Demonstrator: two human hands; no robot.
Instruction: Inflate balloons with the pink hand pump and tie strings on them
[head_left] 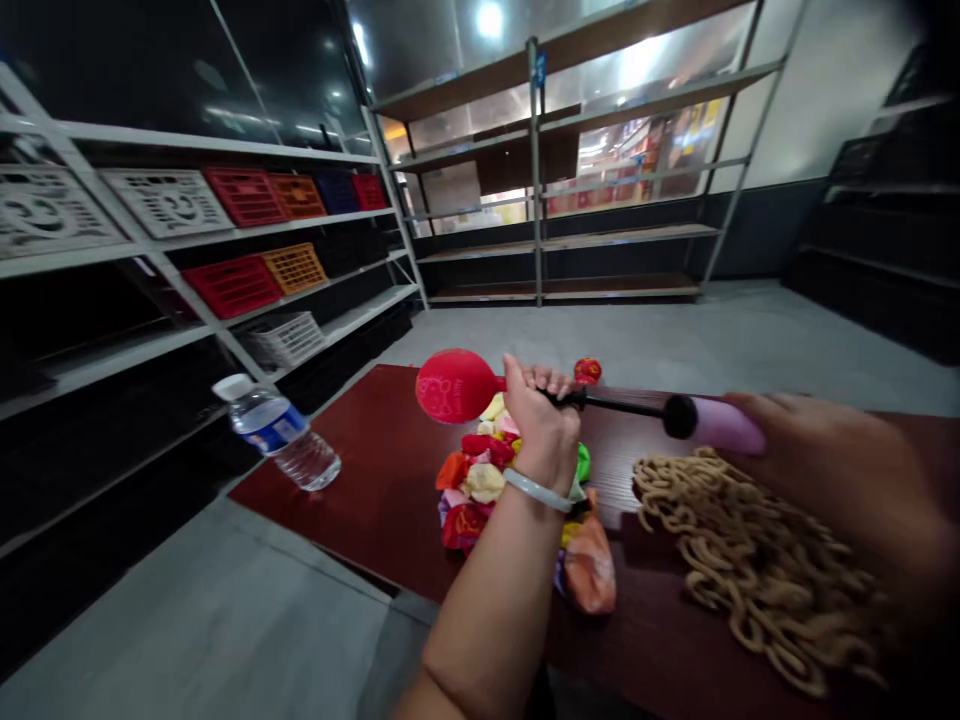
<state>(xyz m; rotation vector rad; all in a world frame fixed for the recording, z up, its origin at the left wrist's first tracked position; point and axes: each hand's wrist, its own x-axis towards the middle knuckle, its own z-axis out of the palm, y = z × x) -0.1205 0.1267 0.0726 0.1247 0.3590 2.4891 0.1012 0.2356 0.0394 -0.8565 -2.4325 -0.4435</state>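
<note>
My left hand (541, 405), a pale bangle on its wrist, is closed around the neck of a partly inflated red balloon (456, 386) and the black end of a hand balloon pump (724, 425). A printed figure shows on the balloon. The pump lies roughly level, with a black rod running to its purple barrel. My right hand (817, 450), blurred, wraps that barrel. Below my left forearm is a pile of limp, colourful balloons (486, 482). Under my right hand lies a heap of tan, curly strands (750, 560), perhaps long twisted balloons.
A water bottle (279, 432) with a white cap stands on the left of the dark red table (360, 480). Behind the table's far edge is a small red ball-like thing (588, 371). Shelves with coloured crates (244, 195) line the left, and metal racking (536, 200) stands at the back.
</note>
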